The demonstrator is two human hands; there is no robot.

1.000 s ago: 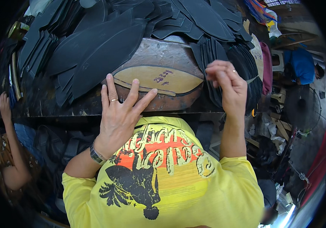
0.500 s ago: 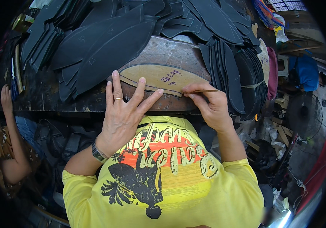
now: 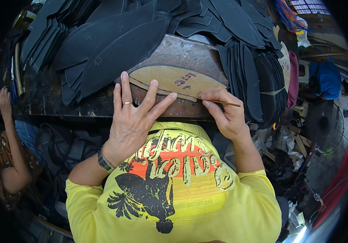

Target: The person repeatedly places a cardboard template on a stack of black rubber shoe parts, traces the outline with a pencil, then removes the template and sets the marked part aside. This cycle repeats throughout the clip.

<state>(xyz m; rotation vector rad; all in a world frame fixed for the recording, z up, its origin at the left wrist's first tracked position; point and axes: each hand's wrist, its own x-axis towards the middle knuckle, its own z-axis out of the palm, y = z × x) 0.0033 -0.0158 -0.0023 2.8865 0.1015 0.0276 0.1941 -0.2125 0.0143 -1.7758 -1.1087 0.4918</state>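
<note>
A tan cardboard template (image 3: 157,76) with a curved top and handwritten marks lies on a dark sheet piece whose edge shows around it. My left hand (image 3: 133,117) is spread open, its fingertips pressing along the template's near edge. In a pinch, my right hand (image 3: 230,115) holds a thin brown pencil-like stick (image 3: 231,104). Its tip meets the near right corner of the template. Whether the tip is a lead or a point is too small to tell. Just beyond my left fingers lie leaf-shaped black sheet pieces (image 3: 121,44) with pale outlines.
Stacks of cut black pieces (image 3: 238,77) stand to the right, one bundle (image 3: 269,81) tied with a band. The dark worktable (image 3: 194,50) has its near edge against me. At far left, another person's hand (image 3: 5,103) rests by the table. A fan (image 3: 324,123) stands at right.
The brown stick now leans lower toward the right, and its tip has shifted slightly along the template's corner. My left hand stays spread in place.
</note>
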